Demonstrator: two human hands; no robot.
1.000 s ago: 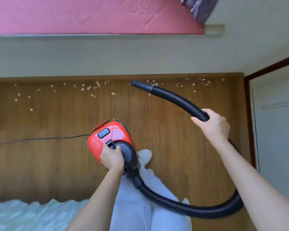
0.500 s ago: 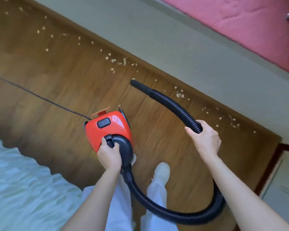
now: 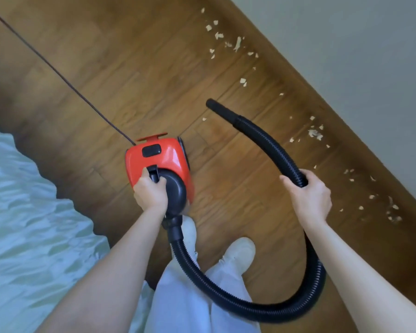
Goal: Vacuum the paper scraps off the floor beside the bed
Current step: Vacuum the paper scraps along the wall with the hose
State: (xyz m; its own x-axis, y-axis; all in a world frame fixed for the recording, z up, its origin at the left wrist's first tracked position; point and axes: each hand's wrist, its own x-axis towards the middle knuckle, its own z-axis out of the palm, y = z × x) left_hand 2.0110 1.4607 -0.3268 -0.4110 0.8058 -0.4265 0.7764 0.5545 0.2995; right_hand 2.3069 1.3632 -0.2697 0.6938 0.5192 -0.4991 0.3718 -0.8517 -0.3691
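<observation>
— Scraps of paper (image 3: 314, 133), where are they?

— They lie on the brown wood floor (image 3: 135, 75), in a long line right by the pale wall (image 3: 360, 56). Some sit up at the top and some down at the right.

— Who holds the red vacuum (image 3: 160, 162)?

— The left hand (image 3: 150, 193) does. Its fingers are curled tight round the black handle on top, and the thumb wraps over it too. The vacuum is up off the floor.

— And the other hand?

— The right hand (image 3: 309, 197) grips the black bumpy hose (image 3: 269, 145). The fingers are wrapped round it and pressed close together.

— Where does the hose go?

— It comes out of the back of the vacuum, makes a big loop down past the legs, and comes up through the right hand. Its smooth black tip (image 3: 217, 109) points up and left. The tip is near one small scrap but not on the line of scraps.

— What else?

— A thin dark cord (image 3: 58, 70) runs from the vacuum to the top left. A pale green bed cover (image 3: 27, 227) is on the left. Two white shoes (image 3: 240, 253) stand on the floor.
</observation>
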